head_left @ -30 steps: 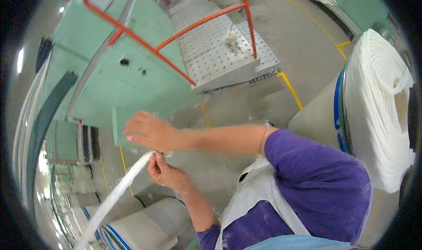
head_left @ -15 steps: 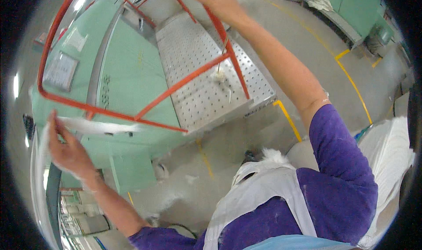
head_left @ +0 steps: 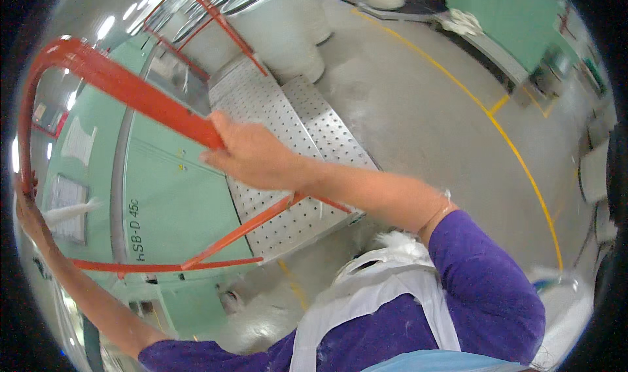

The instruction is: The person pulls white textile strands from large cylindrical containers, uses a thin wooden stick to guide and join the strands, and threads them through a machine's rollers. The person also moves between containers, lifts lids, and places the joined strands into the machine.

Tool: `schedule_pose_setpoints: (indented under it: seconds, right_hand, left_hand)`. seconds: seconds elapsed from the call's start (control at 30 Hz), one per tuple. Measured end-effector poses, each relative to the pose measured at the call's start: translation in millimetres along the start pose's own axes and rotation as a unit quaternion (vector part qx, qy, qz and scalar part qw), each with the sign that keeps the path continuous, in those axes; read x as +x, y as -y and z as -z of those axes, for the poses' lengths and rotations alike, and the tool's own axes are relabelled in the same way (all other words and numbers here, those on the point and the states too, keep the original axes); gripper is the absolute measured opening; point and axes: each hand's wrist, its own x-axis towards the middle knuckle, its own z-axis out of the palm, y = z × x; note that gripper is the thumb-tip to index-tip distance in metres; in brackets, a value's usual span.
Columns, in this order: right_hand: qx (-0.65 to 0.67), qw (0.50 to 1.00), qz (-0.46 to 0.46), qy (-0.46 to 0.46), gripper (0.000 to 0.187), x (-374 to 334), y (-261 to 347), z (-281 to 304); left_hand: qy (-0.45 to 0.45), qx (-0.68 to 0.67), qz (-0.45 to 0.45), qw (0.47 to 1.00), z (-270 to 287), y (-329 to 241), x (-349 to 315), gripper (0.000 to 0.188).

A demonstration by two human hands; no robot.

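Red is covering the guard rail (head_left: 140, 94), and the right hand (head_left: 252, 155) is gripping its upper bar, fingers curling round it. The left hand (head_left: 26, 198) is reaching to the rail's far-left side; whether it is pinching anything, I cannot tell. A white fibre strand (head_left: 73, 210) is hanging just beside it, before the green machine (head_left: 180, 195). For a sound hold, the right thumb should probably be opposing the fingers, the wrist staying straight, while the left arm should be guiding the strand away from the bars, since loose fibre could be snagging.

Around this, the perforated metal platform (head_left: 252, 104) is ending in hard edges; the rail's lower bar is running toward its near left corner. The right forearm is crossing over its right edge. Beyond that edge, the grey floor (head_left: 418, 110) is offering the widest room, stretching toward the curving yellow line (head_left: 451, 79).
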Motion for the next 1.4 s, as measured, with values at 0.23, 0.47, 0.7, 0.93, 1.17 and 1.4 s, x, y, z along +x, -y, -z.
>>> schedule_pose_setpoints:
  seconds: [0.23, 0.47, 0.7, 0.93, 1.17, 1.4]
  right_hand:
    - [0.090, 0.971, 0.036, 0.221, 0.036, 30.6, -19.9, 32.4]
    - [0.229, 0.903, 0.115, 0.345, 0.037, 63.6, -51.4, 34.0]
    - [0.375, 0.812, 0.210, 0.395, 0.034, 87.7, -82.4, 6.3]
    - [0.288, 0.622, 0.185, 0.704, 0.036, 180.1, -119.0, -12.7]
    - [0.290, 0.531, 0.115, 0.788, 0.026, 289.6, -122.8, -87.6]
    - [0.399, 0.385, 0.125, 0.823, 0.018, 323.0, -166.0, -225.7]
  left_hand:
    - [-0.013, -0.036, 0.102, 0.994, 13.9, 6.3, -19.7, 0.050]
    - [-0.114, -0.123, 0.185, 0.968, 56.0, 8.9, -34.2, 0.043]
    - [-0.112, -0.053, 0.316, 0.941, 92.8, -31.7, -107.1, 0.035]
    - [-0.138, -0.002, 0.489, 0.861, 71.2, -80.1, -99.7, 0.029]
    - [-0.045, 0.119, 0.585, 0.801, 14.3, -120.5, -49.1, 0.028]
    - [-0.005, 0.209, 0.645, 0.735, -33.4, -137.1, -30.7, 0.031]
